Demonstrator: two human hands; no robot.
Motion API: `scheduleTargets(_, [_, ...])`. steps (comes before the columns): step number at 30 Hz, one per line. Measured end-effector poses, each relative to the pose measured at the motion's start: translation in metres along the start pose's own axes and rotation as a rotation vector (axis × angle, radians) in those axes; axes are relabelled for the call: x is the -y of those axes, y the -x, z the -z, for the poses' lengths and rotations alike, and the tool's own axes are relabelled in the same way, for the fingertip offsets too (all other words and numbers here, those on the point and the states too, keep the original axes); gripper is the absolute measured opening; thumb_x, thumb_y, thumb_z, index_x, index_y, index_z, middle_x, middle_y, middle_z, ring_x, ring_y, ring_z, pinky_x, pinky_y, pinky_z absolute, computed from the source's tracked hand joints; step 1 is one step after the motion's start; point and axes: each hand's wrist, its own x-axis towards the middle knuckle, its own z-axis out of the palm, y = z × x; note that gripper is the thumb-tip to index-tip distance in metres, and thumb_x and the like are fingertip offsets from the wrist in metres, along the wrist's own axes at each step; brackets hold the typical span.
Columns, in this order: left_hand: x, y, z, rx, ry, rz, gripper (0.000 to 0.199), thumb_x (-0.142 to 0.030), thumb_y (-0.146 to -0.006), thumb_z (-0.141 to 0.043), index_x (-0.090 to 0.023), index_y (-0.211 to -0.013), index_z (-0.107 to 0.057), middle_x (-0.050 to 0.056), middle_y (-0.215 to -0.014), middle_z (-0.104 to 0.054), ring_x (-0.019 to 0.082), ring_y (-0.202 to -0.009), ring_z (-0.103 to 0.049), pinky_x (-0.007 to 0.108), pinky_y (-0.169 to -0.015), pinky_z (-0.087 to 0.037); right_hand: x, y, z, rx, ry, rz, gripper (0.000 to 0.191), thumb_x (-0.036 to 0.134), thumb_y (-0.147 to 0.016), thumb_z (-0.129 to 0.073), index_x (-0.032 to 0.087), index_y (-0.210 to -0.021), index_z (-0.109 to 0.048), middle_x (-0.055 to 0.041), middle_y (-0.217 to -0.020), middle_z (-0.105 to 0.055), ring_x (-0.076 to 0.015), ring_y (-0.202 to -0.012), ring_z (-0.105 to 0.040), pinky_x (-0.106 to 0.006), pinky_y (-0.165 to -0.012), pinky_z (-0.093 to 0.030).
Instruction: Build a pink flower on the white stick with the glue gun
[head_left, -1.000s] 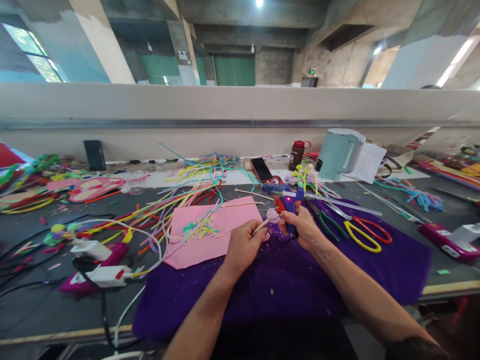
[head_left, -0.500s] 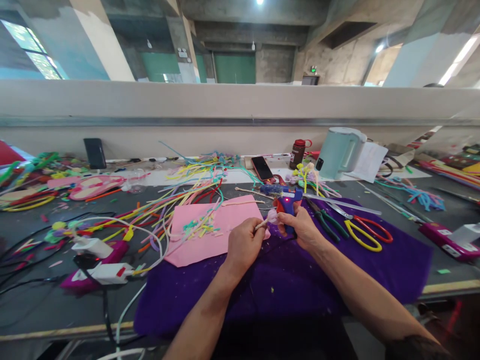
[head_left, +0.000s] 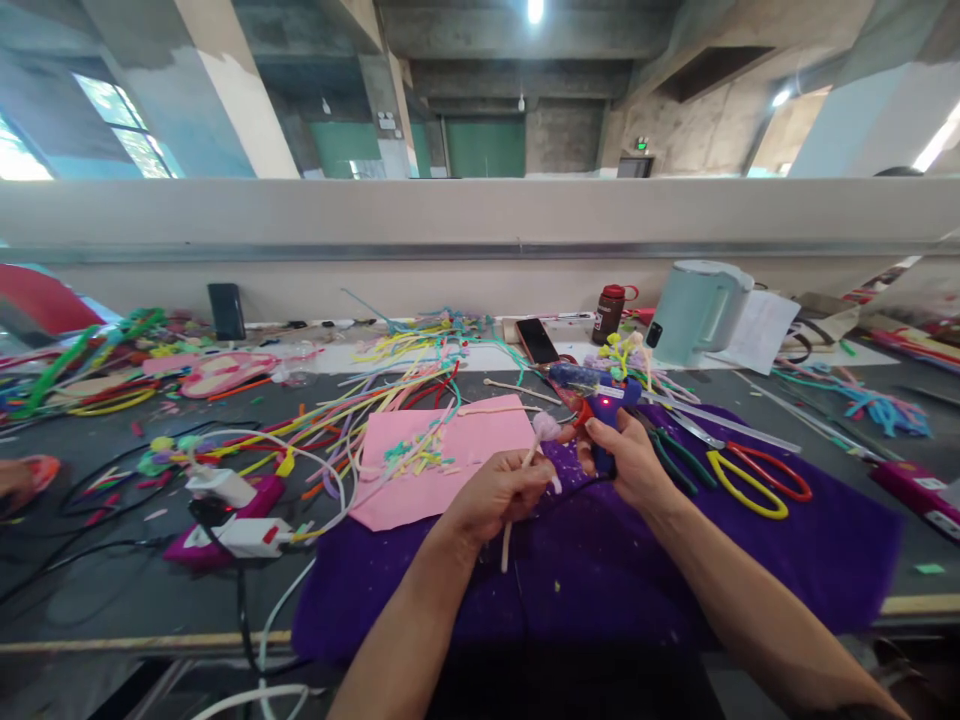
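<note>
Between the fingers of my left hand (head_left: 506, 490) is a pale pipe cleaner stem (head_left: 506, 548) topped by a fuzzy lilac ball (head_left: 547, 427). My right hand (head_left: 626, 455) is wrapped round the handle of a blue glue gun (head_left: 611, 405) with a small red light lit; its nozzle points left. The lilac ball is just left of my right fingers and below the gun's nozzle end. Under both hands spreads a purple cloth (head_left: 450, 600). A pink sheet (head_left: 390, 505) with small cut yellow and teal pieces (head_left: 421, 450) lies beyond my left hand.
Right of the gun lie green-handled pliers (head_left: 679, 460) and scissors (head_left: 750, 480) with red and yellow handles. Power strips (head_left: 225, 525) with chargers and cables crowd the left. Behind are loose pipe cleaners (head_left: 375, 400), a phone (head_left: 537, 341), a brown bottle (head_left: 610, 312) and a kettle (head_left: 697, 315). Another person's hand (head_left: 19, 485) shows at far left.
My left hand has turned the stem more upright, so its lower end now shows below the hand. The glue gun has shifted away from the lilac ball. The view has swung slightly left.
</note>
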Motion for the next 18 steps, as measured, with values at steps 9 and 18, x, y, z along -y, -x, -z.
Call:
scheduleTargets(9, [-0.006,0.013,0.004,0.239,0.424,-0.136,0.024,-0.031,-0.073,-0.058,-0.014,-0.064,-0.043,-0.006,-0.053,-0.03,-0.001,-0.034,-0.018,0.011,-0.03,-0.012,0.007,0.008,0.009,0.132,0.016,0.045,0.02,0.034,-0.075,-0.057,0.016,-0.086,-0.061,-0.0049,-0.066,-0.065,-0.0116,-0.039,-0.051,-0.024,-0.036,-0.039])
scheduleTargets(18, [-0.005,0.012,0.0,0.249,0.439,-0.074,0.022,-0.027,-0.073,-0.059,-0.014,-0.066,-0.043,-0.007,-0.05,-0.03,-0.001,-0.033,-0.02,0.01,-0.029,-0.011,0.009,0.009,0.008,0.144,0.1,0.057,0.023,0.028,-0.069,-0.065,0.013,-0.086,-0.061,-0.0045,-0.065,-0.065,-0.0106,-0.039,-0.051,-0.024,-0.039,-0.04])
